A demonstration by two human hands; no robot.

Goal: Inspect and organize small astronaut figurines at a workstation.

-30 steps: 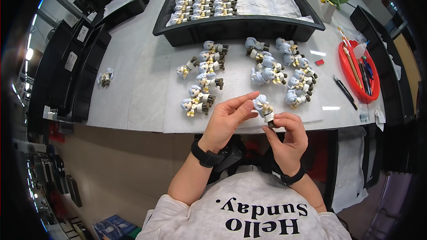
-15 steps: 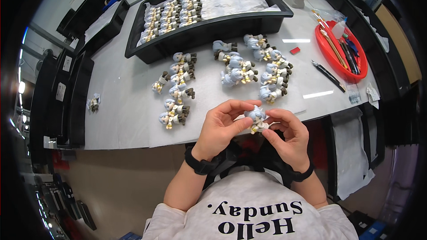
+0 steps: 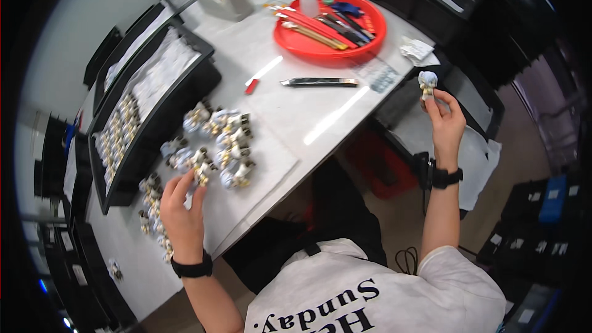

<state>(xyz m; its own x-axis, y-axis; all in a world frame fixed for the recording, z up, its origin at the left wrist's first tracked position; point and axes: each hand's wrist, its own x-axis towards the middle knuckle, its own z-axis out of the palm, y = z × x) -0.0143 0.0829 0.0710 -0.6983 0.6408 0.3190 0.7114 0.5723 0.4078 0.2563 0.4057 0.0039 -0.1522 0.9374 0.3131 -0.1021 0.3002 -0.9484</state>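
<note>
My right hand is raised off to the right, past the table's edge. Its thumb and fingers pinch a small chibi figurine with pale blue hair, held upright by its lower part. On the left, my left hand reaches over the table with thumb and index finger apart. Its fingertips are at the near end of a cluster of similar figurines; whether they touch one is hard to tell. More figurines lie in a row, partly hidden behind that hand.
A black tray lined with white sheet holds rows of figurines. Further right are a red oval basin of brushes and pens, a black craft knife, a small red piece and a tape dispenser. A lined black crate stands beside the table.
My view has turned to the right. My hands, together on one figurine before, are now apart: the right carries it out to the right, the left has let go and moved to the figurine cluster.
</note>
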